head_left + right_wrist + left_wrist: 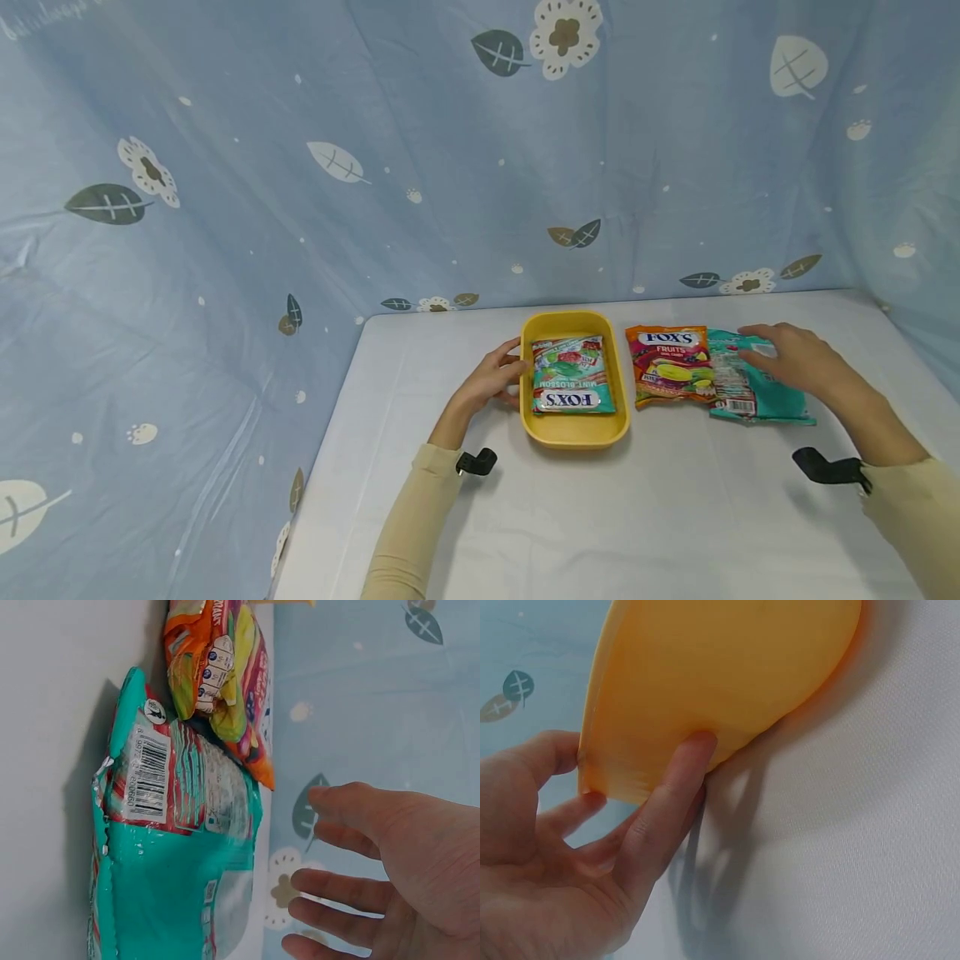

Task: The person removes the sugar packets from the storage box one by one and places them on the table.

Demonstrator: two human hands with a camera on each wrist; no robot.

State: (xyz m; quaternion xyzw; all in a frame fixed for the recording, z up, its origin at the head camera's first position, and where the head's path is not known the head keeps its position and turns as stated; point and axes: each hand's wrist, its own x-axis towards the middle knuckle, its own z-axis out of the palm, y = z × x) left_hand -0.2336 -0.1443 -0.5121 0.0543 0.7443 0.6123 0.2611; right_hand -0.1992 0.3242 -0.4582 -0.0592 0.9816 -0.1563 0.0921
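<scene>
A yellow plastic tray point(573, 433) holds a teal-and-red bag of Fox's Mint Blossom candy point(573, 375), its lettering upside down in the head view. At its left side, my left hand point(491, 377) grips the tray's wall, with fingertips at the rim and one digit pressed on the outside in the left wrist view. My right hand point(798, 360) hovers over the right part of a second teal candy bag point(765, 387), fingers spread and holding nothing. That bag lies barcode side up. Beside it is an orange bag of Fox's Fruits candy point(671, 367), overlapping its left edge.
White cloth covers the table point(637, 517). A blue curtain point(450, 167) printed with leaves and flowers hangs behind the table and along its left side. Each wrist carries a small black camera point(478, 462).
</scene>
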